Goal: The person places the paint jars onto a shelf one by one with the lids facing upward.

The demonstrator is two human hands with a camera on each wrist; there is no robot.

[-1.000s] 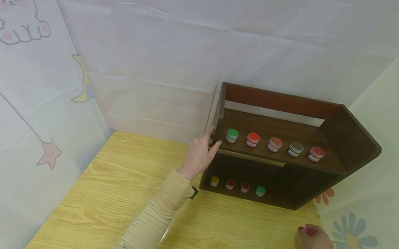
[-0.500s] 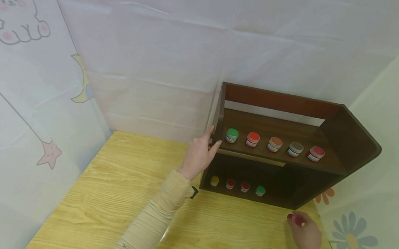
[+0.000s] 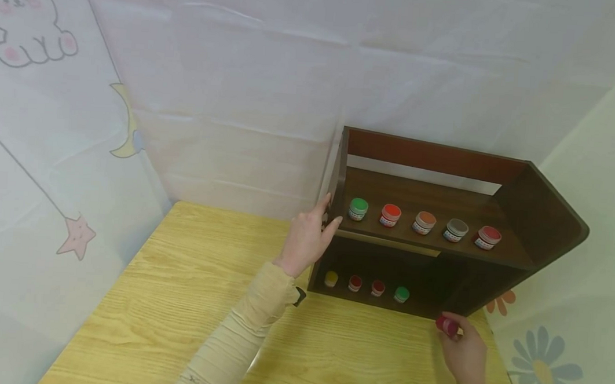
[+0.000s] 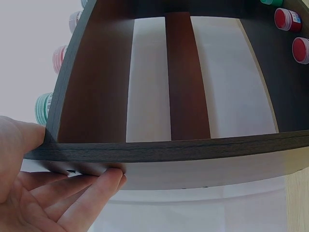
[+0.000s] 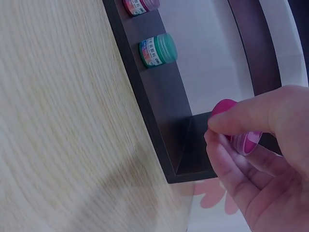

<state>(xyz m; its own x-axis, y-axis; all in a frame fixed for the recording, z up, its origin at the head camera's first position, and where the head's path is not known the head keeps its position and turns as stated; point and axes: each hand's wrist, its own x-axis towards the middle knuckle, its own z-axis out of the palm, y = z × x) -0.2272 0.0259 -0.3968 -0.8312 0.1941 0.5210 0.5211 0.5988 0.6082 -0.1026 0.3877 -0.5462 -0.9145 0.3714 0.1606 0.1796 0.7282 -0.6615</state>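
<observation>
A dark brown two-tier wooden shelf (image 3: 429, 253) stands on the table. My left hand (image 3: 307, 238) grips its left side panel; in the left wrist view the thumb lies at the panel's edge and the fingers (image 4: 104, 186) press its outer face. Between thumb and fingertips, my right hand (image 3: 466, 351) pinches a small magenta paint jar (image 3: 446, 326) in front of the lower tier's right end. In the right wrist view that jar (image 5: 251, 140) is tilted and partly covered by the fingers. Nearest to it on the lower tier is a green paint jar (image 3: 401, 294).
Several jars, such as an orange-red one (image 3: 390, 215), line the upper tier. The lower row begins with a yellow jar (image 3: 331, 279) at the left. A wood-grain table (image 3: 176, 301) lies below, with a white cloth wall (image 3: 240, 84) behind and a flowered cloth (image 3: 569, 275) at right.
My right hand has carried the magenta jar leftward and away from me, from the table's right edge to the front of the lower tier. The left hand keeps its place on the shelf.
</observation>
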